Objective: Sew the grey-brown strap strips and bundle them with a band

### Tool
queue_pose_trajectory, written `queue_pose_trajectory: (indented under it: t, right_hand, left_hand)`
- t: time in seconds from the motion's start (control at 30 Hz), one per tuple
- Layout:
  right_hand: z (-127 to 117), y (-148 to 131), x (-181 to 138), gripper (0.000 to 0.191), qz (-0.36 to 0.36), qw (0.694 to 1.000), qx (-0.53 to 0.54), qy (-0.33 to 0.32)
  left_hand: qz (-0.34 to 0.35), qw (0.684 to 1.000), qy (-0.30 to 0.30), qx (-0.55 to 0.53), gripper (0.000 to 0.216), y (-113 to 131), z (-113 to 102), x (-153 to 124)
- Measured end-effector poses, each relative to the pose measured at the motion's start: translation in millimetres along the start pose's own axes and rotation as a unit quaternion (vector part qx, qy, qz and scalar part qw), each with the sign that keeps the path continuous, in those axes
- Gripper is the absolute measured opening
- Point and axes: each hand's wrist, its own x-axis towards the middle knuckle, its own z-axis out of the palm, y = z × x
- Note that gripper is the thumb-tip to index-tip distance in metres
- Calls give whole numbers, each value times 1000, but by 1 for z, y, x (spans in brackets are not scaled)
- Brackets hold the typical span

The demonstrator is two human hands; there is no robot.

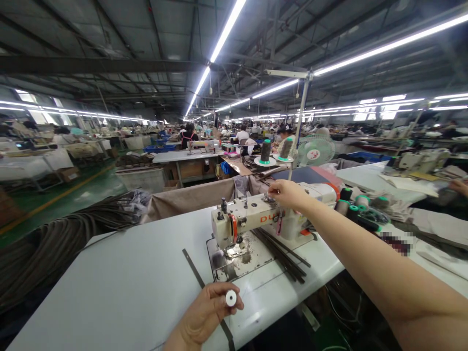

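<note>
Low in the head view, my left hand (pixel 204 312) pinches a small white bobbin (pixel 230 298) with a dark centre hole, its round end turned toward me. My right hand (pixel 287 193) reaches across to the top of the sewing machine (pixel 256 214), fingers closed by the metal fittings there; whatever they pinch is too small to make out. A long dark strip (pixel 197 270) lies on the white table (pixel 135 278), passing behind my left hand. Several more dark strips (pixel 281 253) lie in a bundle under the machine's arm.
Two dark thread cones (pixel 265 150) stand on a holder behind the machine, beside a green fan (pixel 314 151). Thread spools (pixel 353 209) and fabric crowd the right side. Coiled dark strips (pixel 73 234) are heaped left of the table. Other people sit at machines farther back.
</note>
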Motion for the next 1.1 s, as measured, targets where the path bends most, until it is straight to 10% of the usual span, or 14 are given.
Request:
queue_pose_trajectory:
  t: [1.1]
  right_hand:
    - [-14,-14,19,22,85,988,-95,-91]
  left_hand:
    - [112,986,62,-103,45,-8,-12,15]
